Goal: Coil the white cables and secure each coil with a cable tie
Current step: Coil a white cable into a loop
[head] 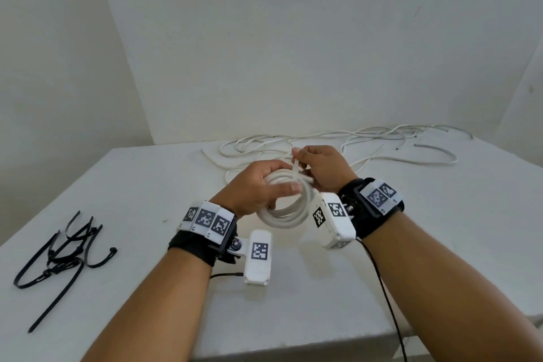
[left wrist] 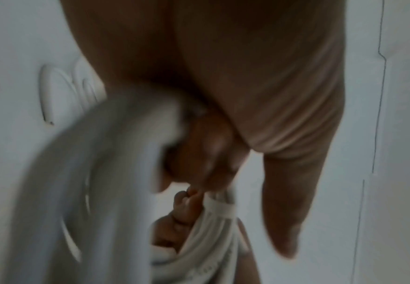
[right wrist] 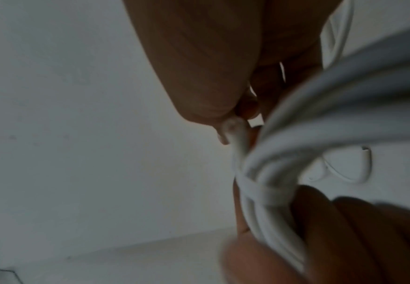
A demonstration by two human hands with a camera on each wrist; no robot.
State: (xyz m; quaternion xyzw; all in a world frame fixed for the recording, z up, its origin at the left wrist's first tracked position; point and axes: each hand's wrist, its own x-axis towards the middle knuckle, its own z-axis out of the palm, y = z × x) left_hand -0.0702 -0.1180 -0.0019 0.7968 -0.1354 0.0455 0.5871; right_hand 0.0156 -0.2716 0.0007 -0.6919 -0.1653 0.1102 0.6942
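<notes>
A coil of white cable (head: 289, 210) is held above the table between both hands. My left hand (head: 273, 185) grips the coil's near-left side, thumb across the top. A white cable tie (head: 297, 169) wraps the coil's far side. My right hand (head: 300, 159) pinches the tie's tail, which stands up from the coil. In the left wrist view, the blurred coil (left wrist: 96, 192) fills the left and the tie band (left wrist: 220, 208) crosses the strands. From the right wrist, the tie band (right wrist: 264, 190) circles the coil (right wrist: 320, 134) and a stub end (right wrist: 233, 128) sits at my thumb.
Loose white cables (head: 382, 138) sprawl along the back of the white table (head: 293, 297), near the wall. A heap of black cable ties (head: 64, 250) lies at the left. The table's front edge runs close under my forearms.
</notes>
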